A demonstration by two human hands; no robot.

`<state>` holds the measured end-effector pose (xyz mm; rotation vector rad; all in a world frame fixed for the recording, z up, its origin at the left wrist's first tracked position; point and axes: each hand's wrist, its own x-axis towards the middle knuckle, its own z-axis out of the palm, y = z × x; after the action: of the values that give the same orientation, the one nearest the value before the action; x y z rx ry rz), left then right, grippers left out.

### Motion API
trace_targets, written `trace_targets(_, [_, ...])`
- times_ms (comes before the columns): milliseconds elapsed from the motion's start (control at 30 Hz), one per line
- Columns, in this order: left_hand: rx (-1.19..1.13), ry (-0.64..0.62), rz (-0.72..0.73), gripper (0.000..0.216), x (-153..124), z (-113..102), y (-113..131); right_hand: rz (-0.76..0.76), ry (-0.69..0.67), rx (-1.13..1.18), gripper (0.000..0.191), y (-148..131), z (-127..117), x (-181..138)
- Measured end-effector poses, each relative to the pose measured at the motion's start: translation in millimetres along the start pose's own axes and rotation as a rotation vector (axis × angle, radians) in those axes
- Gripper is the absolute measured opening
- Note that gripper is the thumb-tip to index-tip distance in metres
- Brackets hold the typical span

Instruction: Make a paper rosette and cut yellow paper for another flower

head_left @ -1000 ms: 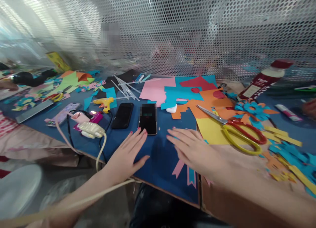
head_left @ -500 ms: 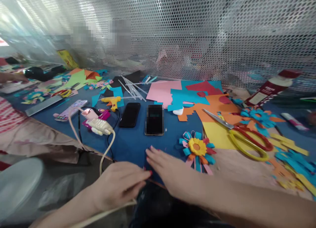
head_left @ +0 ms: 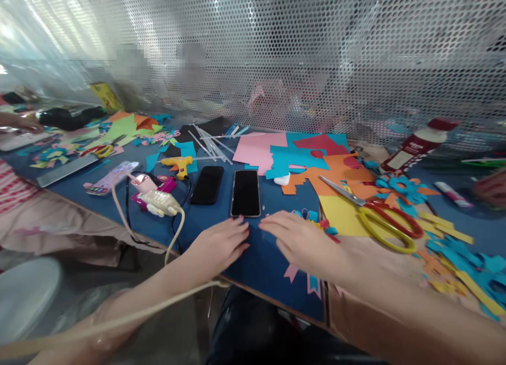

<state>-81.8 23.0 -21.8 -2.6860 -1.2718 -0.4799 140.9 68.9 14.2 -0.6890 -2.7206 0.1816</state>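
My left hand [head_left: 221, 244] is over the blue tabletop with its fingers stretched out and nothing in it. Its fingertips are close to the lower edge of a black smartphone [head_left: 245, 194]. My right hand [head_left: 302, 241] hovers on the other side, fingers extended and holding nothing. Beneath and behind it, a paper flower [head_left: 312, 283] is mostly covered, with pink and blue ribbon ends showing below the hand. A second black phone [head_left: 207, 185] lies left of the first. Scissors [head_left: 389, 225] with red and yellow handles rest to the right on yellow paper.
A yellow glue gun [head_left: 177, 164] and a cabled power strip [head_left: 160, 200] lie left. Glue sticks [head_left: 211, 144] and coloured paper [head_left: 261, 150] spread behind. A bottle [head_left: 417, 145] stands tilted-looking at right. Perforated metal sheet [head_left: 276, 49] rises behind. Another person's hand [head_left: 19, 121] is far left.
Both my hands have moved forward from the table's edge toward the phone, and moved apart. My right forearm and hand now cover most of the paper flower.
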Motion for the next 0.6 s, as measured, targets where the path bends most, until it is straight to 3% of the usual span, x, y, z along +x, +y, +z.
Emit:
trace_targets(67, [-0.052,0.054,-0.002,0.020,-8,-6,1,0.056,0.030,-0.060,0.035,17,0,6])
trace_targets(200, [-0.032,0.142,-0.180,0.021,0,-8,-11,0.045,0.017,-0.194,0.028,37,9,24])
trace_targets(333, [0.029,0.057,-0.265,0.035,27,-4,-21,-0.009,-0.019,-0.201,0.028,43,21,44])
trace_targets(400, [0.056,-0.014,-0.262,0.043,36,-2,-19,-0.040,-0.009,-0.162,0.017,44,24,49])
trace_targets(600, [0.002,-0.054,-0.377,0.037,35,-3,-7,-0.077,0.039,-0.117,0.018,38,31,47])
